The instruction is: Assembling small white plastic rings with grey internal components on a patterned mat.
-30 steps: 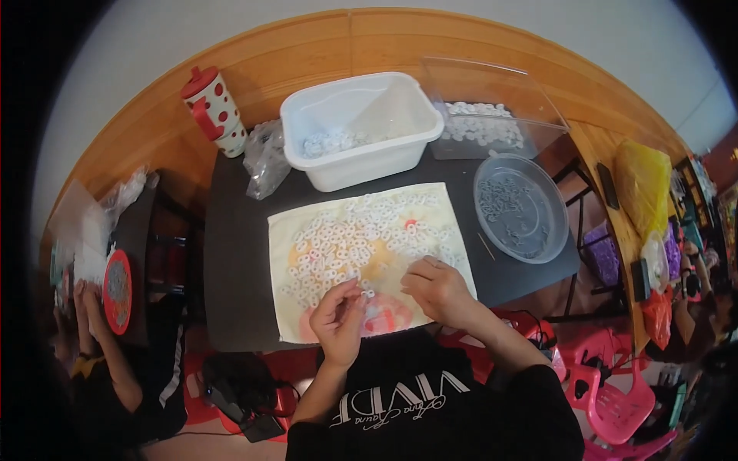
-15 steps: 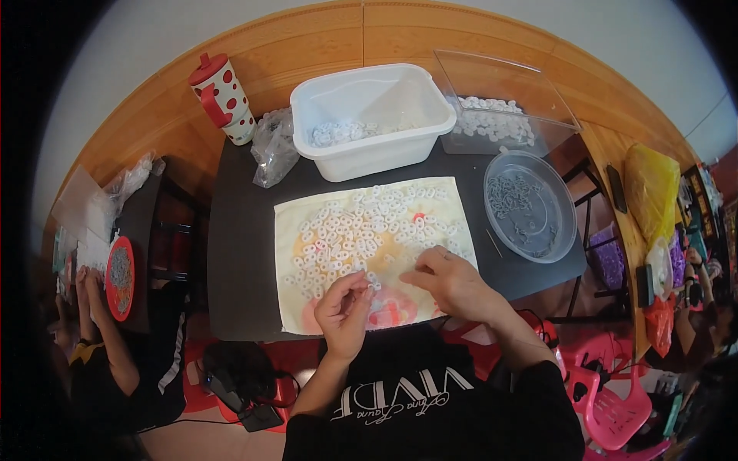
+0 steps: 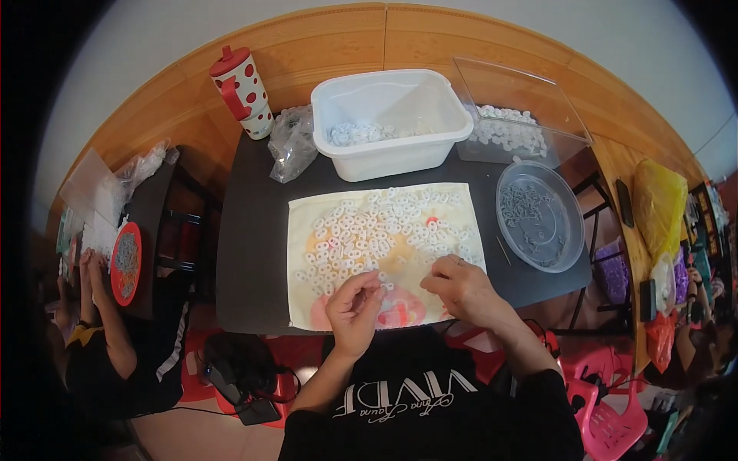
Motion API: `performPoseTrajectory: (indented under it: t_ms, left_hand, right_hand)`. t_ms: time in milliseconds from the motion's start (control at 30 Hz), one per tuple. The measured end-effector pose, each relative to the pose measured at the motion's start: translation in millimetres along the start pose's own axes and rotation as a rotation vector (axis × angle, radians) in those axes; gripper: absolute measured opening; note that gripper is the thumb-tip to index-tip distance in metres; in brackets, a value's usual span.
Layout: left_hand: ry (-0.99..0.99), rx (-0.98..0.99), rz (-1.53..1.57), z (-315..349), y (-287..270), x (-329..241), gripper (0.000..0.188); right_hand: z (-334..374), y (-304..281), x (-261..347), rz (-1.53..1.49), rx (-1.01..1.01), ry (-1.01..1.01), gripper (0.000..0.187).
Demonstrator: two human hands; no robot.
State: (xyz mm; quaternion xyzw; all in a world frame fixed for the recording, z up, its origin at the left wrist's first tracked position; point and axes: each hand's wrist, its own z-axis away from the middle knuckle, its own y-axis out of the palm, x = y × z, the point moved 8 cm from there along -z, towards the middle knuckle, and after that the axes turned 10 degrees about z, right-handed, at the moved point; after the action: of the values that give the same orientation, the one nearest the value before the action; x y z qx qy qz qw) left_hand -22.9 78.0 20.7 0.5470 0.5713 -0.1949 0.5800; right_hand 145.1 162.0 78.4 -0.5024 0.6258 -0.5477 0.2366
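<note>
My left hand (image 3: 355, 313) is over the near part of a pale yellow towel (image 3: 304, 219), its thumb and fingers pinched together. A small white plastic piece with holes (image 3: 387, 286) shows at those fingertips. To the right, my right hand (image 3: 466, 292) hovers low over the same towel, fingers bent and drawn together; what they hold, if anything, is too small to see. Many similar white two-hole pieces (image 3: 361, 234) lie spread across the towel, beyond both hands.
Behind the towel stands a white tub (image 3: 392, 160) with white pieces inside. A round clear tray (image 3: 565, 257) at right holds small grey parts, beside a thin stick (image 3: 503, 250). A clear bin (image 3: 565, 115), plastic bag (image 3: 294, 150) and spotted tumbler (image 3: 247, 92) stand farther back. Another person's hands (image 3: 92, 261) are at left.
The whole view has shifted, so the table appears farther right. My right hand has drawn slightly away from my left; the left keeps its pinch at about the same spot over the towel.
</note>
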Motion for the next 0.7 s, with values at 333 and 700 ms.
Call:
performPoseTrajectory:
  t_ms: [333, 700]
  left_hand:
    - [-0.016, 0.002, -0.014, 1.6, 0.0, 0.8, 0.032]
    - [-0.023, 0.002, -0.012, 2.1, -2.3, 4.2, 0.032]
  right_hand:
    - [-1.0, -5.2, 7.5, 0.094, -0.052, -0.021, 0.030]
    - [0.5, -12.3, 1.0, -0.009, -0.244, 0.094, 0.010]
